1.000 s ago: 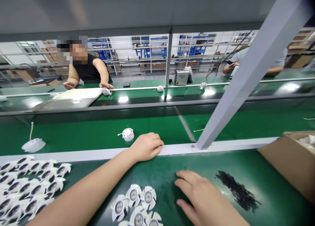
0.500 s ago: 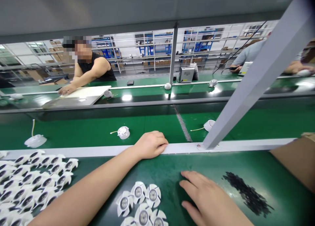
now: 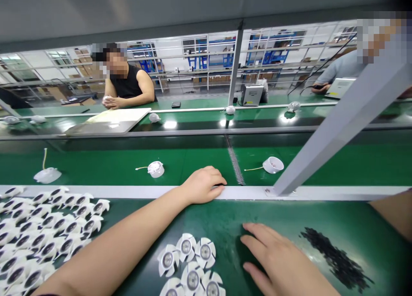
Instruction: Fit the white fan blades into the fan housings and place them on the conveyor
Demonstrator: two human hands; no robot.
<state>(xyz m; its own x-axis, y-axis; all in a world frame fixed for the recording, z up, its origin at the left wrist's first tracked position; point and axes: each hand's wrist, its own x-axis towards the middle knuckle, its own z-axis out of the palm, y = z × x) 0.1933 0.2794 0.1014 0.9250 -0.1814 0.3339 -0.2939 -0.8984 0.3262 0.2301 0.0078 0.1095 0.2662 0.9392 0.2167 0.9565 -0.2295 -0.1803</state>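
Note:
My left hand (image 3: 204, 184) rests on the white rail (image 3: 247, 193) along the belt's near side, fingers loosely bent and apart, with nothing seen in them. Flat on the green tabletop lies my right hand (image 3: 273, 257), its fingers spread and holding nothing. Between my forearms sits a small group of white fan impellers (image 3: 193, 281) with round metallic centres. To the right of my right hand is a pile of thin black strips (image 3: 336, 257). Many more white impellers (image 3: 48, 221) stand in rows at the left, partly covered by my left forearm.
Beyond the rail, a green conveyor belt (image 3: 199, 158) carries white round housings with wires, one (image 3: 156, 169) left of my hand and another (image 3: 273, 165) right. A slanted grey post (image 3: 328, 132) rises from the rail. Across the line sit a co-worker (image 3: 131, 85) and another person (image 3: 341, 68).
The view has shifted slightly. The belt's housings have moved left relative to the rail. The co-worker's hands have drawn back from the white board and come together. My hands stay in place.

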